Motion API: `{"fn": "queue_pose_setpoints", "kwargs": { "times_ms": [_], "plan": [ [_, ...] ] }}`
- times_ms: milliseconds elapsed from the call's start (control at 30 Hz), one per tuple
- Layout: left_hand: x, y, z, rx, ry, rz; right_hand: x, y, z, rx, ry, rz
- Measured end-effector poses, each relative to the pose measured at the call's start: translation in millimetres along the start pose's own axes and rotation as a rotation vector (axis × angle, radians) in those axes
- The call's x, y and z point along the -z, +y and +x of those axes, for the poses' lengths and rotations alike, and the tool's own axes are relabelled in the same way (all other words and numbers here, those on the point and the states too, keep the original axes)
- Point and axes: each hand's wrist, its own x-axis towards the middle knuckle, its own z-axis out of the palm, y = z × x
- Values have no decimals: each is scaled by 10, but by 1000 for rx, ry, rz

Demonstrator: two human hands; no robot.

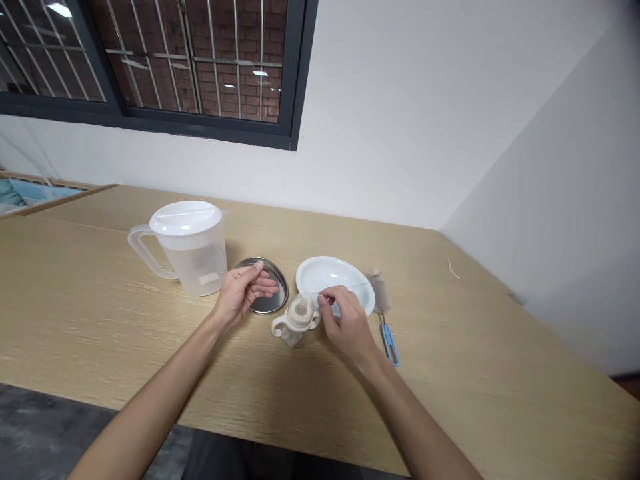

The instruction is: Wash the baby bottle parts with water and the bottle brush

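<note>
OK, L to R: big white lidded pitcher [195, 257] on the table [450, 380], handle pointing left, body just beyond the left hand [241, 291]. That hand's over the near-left part of a round metal tray [275, 300], fingers loosely curled w/ gaps btwn them, thumb up along the index, nothing visible in the grip.

Next, btwn the hands & slightly nearer the body: a two-handled baby bottle [300, 313], approx. upright on the table, long axis vertical, teat end up, side handles out L & R. Key relation: it's to the right of the left hand & just left of the right hand [347, 325], which is clearly nearer. R-side handle sits by the right thumb; can't tell if they touch.

Right hand's over the near edge of a white oval dish [323, 272], thumb & index tips close together. A thin pale line [359, 286] crosses the dish there; can't tell if it's pinched. Far right: blue-handled brush [381, 297] beside the dish, bristles away from the body, then a small yellowish strip [453, 269], well apart.
</note>
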Motion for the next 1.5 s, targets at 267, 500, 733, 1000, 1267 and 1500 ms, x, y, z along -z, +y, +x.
{"fn": "queue_pose_setpoints", "kwargs": {
  "times_ms": [267, 500, 733, 1000, 1267, 1500],
  "plan": [
    [-36, 32, 6, 65, -38, -121, 8, 8, 3, 4, -3, -2],
    [-19, 26, 0, 19, -121, -127, 10, 0, 3, 10, 0, -1],
    [-42, 44, -6, 56, -28, -120, 6, 0, 1, 8, -1, 4],
    [-33, 51, 21, 67, 3, -162, 9, -2, -1, 8, -10, -4],
    [6, 10, -1, 19, -91, -109, 1, 5, 1, 7, -9, -4],
    [30, -24, 11, 5, -129, -127, 0, 10, -6, 22, -2, 0]
  ]
}}
